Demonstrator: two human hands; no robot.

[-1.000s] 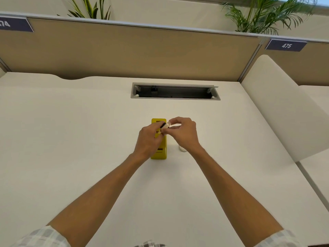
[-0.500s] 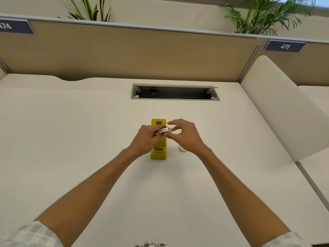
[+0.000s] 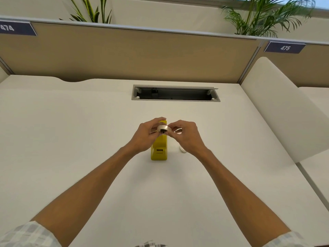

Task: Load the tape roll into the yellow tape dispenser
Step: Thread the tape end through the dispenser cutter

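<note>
Both hands are raised above the desk (image 3: 89, 139), and the tape roll (image 3: 164, 129) is pinched between them: the left hand (image 3: 145, 138) is closed on its left side with thumb and fingers, and the right hand (image 3: 187, 135) is closed on its right edge with the fingertips. The roll is held in the air, tilted, just over the far half of the yellow tape dispenser (image 3: 159, 150), which stands on the desk with its near end toward the person. A dark core or hub is seen at the roll's centre; whether it is a separate spindle cannot be told. A small white object (image 3: 182, 150) lies on the desk just beside the right wrist, partly hidden, and cannot be identified.

The roll is judged to be light and stiff, a rigid ring that will not give under a fingertip pinch. Its flat side faces are probably smooth and could slip, while the outer wound surface may be slightly tacky. It is best taken by the outer rim, or by the two side faces, so that the centre is left free for seating. The dispenser looks light enough to be shifted by a push, so it should be steadied as the roll is lowered into its cradle. The roll is not yet seated.
</note>
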